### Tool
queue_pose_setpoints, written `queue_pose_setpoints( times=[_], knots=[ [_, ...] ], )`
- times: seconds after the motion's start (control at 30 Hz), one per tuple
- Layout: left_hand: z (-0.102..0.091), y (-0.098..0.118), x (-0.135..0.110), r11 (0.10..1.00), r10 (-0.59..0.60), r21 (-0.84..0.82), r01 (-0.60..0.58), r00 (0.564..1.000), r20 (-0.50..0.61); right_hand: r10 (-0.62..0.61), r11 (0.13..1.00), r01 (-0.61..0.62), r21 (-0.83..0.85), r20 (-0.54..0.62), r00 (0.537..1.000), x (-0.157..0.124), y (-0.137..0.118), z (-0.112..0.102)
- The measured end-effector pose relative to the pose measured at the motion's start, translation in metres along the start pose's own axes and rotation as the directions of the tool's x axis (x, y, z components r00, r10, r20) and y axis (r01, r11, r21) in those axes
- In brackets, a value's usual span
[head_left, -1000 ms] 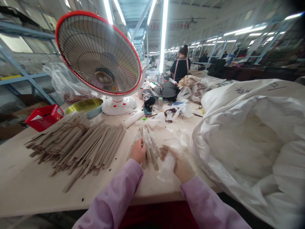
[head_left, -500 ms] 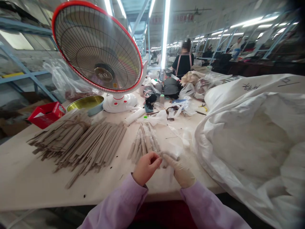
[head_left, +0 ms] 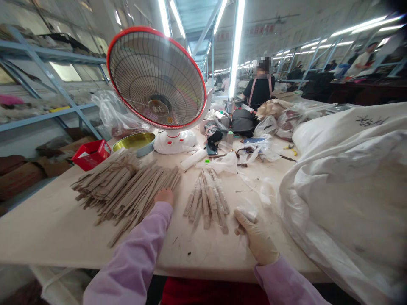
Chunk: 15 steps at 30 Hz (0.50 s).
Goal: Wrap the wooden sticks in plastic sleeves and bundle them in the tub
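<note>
My bare left hand point(head_left: 164, 196) rests on the right side of a pile of flat grey-brown strips point(head_left: 140, 190). Its fingers are curled down onto the strips; the tips are hidden, so I cannot make out what they hold. My right hand point(head_left: 256, 237), in a pale glove, is closed around a bunched piece of clear plastic film point(head_left: 248, 210) low over the table. Between the hands lies a smaller fan of strips point(head_left: 206, 195), with clear plastic wrapped round their upper parts.
A tied bundle of strips point(head_left: 101, 173) lies at the left. Behind stand a red box point(head_left: 90, 154), a round gold-coloured dish point(head_left: 135, 142) and a red-rimmed fan-shaped heater point(head_left: 157, 80). A big white sack point(head_left: 343, 182) fills the right. Farther back, a person point(head_left: 259, 87) faces away.
My left hand has moved left from the small fan of strips to the big pile. My right hand has shifted slightly right and down with the film. The camera view has turned left.
</note>
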<state>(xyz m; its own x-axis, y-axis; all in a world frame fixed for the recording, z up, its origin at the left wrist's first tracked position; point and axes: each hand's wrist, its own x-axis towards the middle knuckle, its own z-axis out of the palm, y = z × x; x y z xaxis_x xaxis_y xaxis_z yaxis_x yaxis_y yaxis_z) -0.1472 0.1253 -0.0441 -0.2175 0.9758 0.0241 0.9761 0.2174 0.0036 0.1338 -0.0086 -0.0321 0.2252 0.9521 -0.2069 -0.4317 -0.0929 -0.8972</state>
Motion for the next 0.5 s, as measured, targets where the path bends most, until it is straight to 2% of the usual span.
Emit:
queue_pose_setpoints(
  times=[0.2,0.4,0.5],
  knots=[
    [-0.005,-0.009,-0.002,0.999,0.011,-0.048,-0.012,1.0,-0.02,-0.101,0.993,0.093,-0.079,-0.113,0.988,0.004,-0.014,-0.01],
    [-0.011,-0.019,-0.016,0.986,0.012,-0.164,-0.014,1.0,-0.012,-0.045,0.994,0.057,0.089,-0.132,0.99,0.013,-0.01,-0.001],
    [-0.014,-0.023,-0.02,0.972,0.025,-0.235,-0.025,1.0,-0.005,-0.039,0.992,0.054,0.112,-0.134,0.99,0.015,-0.011,0.003]
  ],
)
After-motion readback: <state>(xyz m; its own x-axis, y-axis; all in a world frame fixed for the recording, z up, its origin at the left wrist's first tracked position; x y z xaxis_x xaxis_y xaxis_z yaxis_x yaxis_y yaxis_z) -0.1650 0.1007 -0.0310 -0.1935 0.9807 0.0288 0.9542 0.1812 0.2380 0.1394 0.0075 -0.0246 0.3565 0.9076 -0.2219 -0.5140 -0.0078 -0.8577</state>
